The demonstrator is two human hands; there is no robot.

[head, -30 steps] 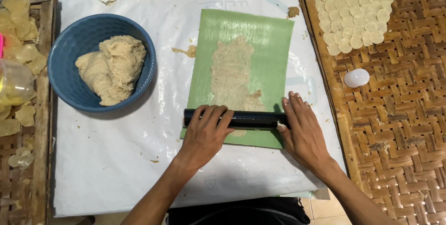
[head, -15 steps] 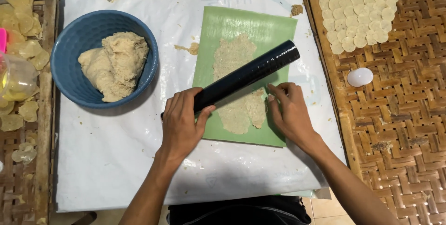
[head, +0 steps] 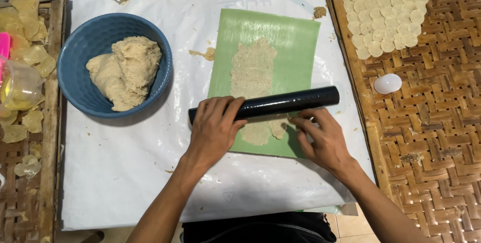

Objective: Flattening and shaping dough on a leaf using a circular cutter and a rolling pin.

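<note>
A: Head view. Bench [head: 125, 183] under a white plastic sheet, woven trays either side.

B: Hands?

A: Left hand [head: 215, 130] lies flat on the black roller [head: 265, 105], fingers spread open, pressing rather than gripping. Right hand [head: 323, 140] sits just below the roller's right part, fingers loosely curled on the green mat [head: 295, 42], likely pinning it.

B: Dough?

A: Flattened strip [head: 253, 67] on the mat, under the roller. Spare lump in the blue bowl [head: 80, 52], left.

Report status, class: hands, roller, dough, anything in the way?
Left hand flat on black roller; right hand on green sheet beside it. Roller lies across flattened dough. Bowl off to the left, nothing blocking.
</note>
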